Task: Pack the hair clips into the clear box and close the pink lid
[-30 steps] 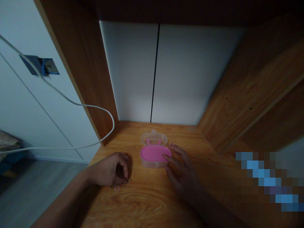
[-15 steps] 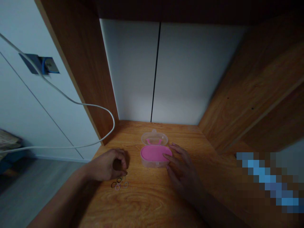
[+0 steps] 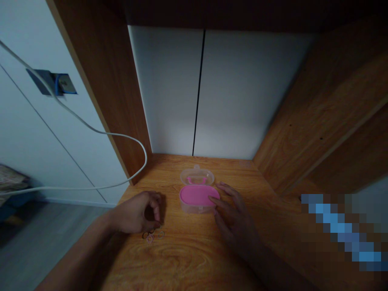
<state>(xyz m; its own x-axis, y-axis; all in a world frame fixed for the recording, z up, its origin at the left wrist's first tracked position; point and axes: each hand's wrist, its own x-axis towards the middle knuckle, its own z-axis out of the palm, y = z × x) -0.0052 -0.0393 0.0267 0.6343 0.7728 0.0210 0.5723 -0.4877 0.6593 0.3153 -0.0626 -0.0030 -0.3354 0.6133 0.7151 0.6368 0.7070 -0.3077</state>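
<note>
Rings (image 3: 151,235) lie on worktop (image 3: 188,258), left of and nearer than pink box (image 3: 195,196). Left hand (image 3: 138,212): grip bunched, fingertips on the rings; pinch unclear. Right hand (image 3: 233,214): grip spread, fingertips touching box's right side.

Dim wooden desk nook (image 3: 318,121); white wall (image 3: 230,93)

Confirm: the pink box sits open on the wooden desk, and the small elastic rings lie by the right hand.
Wrong hand. In the head view the small elastic rings lie by the left hand; the pink box sits open on the wooden desk.
</note>
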